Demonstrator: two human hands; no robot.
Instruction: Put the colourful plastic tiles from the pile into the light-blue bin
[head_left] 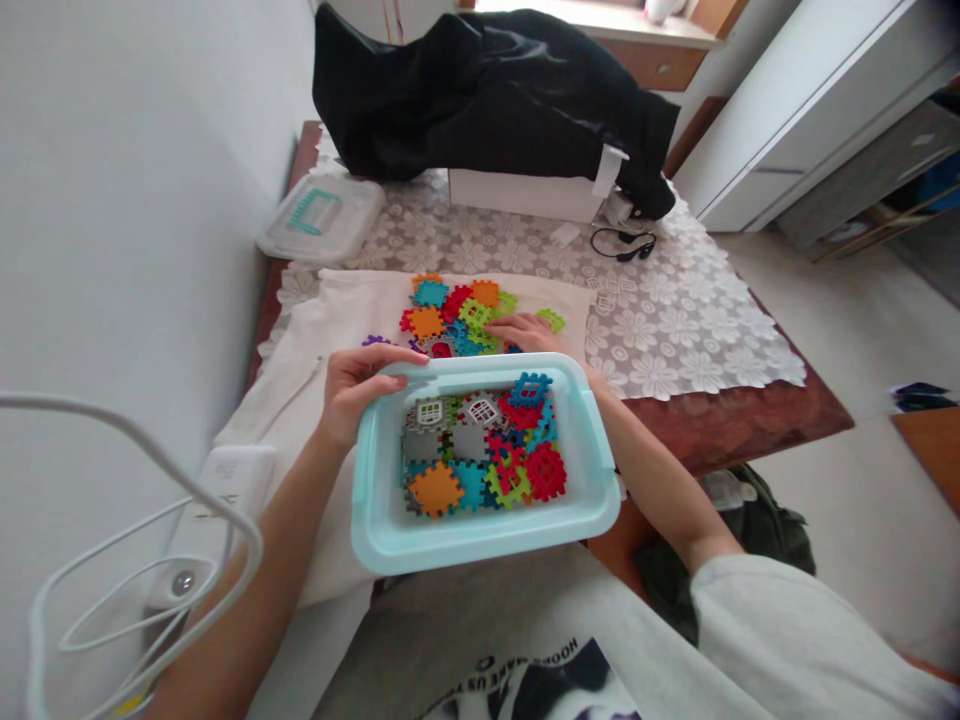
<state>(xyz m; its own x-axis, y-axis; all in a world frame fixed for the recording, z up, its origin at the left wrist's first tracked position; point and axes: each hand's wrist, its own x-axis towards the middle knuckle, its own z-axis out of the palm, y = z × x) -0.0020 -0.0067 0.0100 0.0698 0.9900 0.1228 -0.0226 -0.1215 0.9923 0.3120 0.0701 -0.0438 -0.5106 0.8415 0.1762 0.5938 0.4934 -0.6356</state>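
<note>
My left hand (358,388) grips the far left corner of a light-blue plastic bin (480,548), thumb over the rim. The bin is tilted towards me. Inside it lie several interlocking plastic building pieces, among them an orange one (436,489), a red one (545,471), a grey square (470,442) and a blue window piece (530,390). Past the bin, my right hand (529,333) reaches over a pile of similar pieces (427,322) on a cream cloth (367,293). Its fingers are stretched out and touch the pile near green pieces; the bin hides part of the hand.
A clear lid with a teal handle (322,217) rests at the table's back left. Black fabric (487,100) covers a white box (525,193). Black earphones (624,244) lie at the back right on the lace tablecloth (690,320). White cables (247,540) loop at my left.
</note>
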